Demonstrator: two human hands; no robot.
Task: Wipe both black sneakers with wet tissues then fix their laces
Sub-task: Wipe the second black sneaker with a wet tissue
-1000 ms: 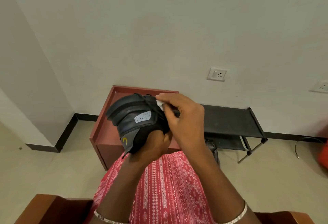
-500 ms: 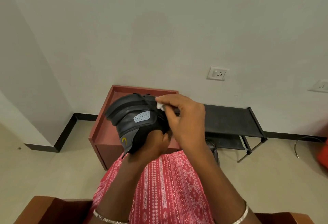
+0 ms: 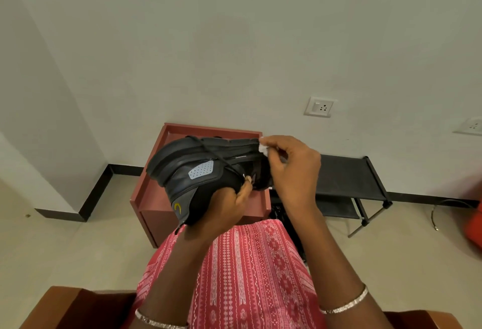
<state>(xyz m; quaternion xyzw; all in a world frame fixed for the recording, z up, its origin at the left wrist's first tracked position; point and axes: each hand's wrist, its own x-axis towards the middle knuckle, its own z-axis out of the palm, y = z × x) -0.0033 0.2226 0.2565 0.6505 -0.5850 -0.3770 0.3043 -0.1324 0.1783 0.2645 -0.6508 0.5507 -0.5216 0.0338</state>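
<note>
A black sneaker with a pale perforated side patch and a small yellow logo at the heel is held up over my lap. My left hand grips it from below at the heel and opening. My right hand pinches a small white wet tissue against the shoe's far end, near the toe. A loose black lace runs across the upper. A second dark shoe shows partly on the floor behind my right forearm.
A low red-brown table stands against the wall behind the shoe. A black folding shoe rack is to its right. My red patterned garment covers my lap. Brown chair arms flank the bottom corners.
My right hand has slid the tissue along the shoe toward its far right end, and the shoe's toe end has come into view. The left hand keeps its grip.
</note>
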